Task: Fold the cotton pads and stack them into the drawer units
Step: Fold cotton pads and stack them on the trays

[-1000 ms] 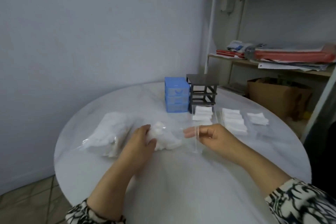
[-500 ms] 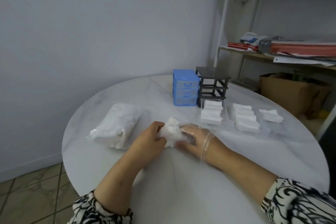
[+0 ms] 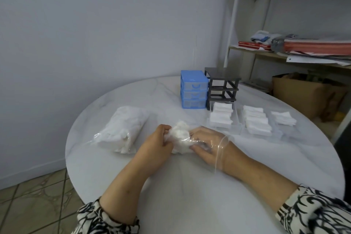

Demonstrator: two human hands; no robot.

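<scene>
A small clear plastic bag of white cotton pads point(image 3: 179, 135) lies on the round white table point(image 3: 190, 186). My left hand point(image 3: 155, 144) grips the bag's left end. My right hand point(image 3: 207, 144) is inside the bag, with the plastic round my wrist and fingers curled on the pads. A blue three-drawer unit point(image 3: 192, 89) stands at the back beside an empty black drawer frame point(image 3: 222, 85). Three clear drawers of folded pads sit in front of the frame: the left drawer point(image 3: 221, 116), the middle drawer point(image 3: 256, 121) and the right drawer point(image 3: 284, 118).
A larger clear bag of cotton point(image 3: 123, 129) lies left of my hands. A metal shelf with papers and books point(image 3: 303, 47) and a cardboard box point(image 3: 303, 97) stand behind the table at the right. Tiled floor shows at lower left.
My right hand went from holding the bag's mouth open to sliding inside the bag onto the pads. My left hand stayed on the bag's left end.
</scene>
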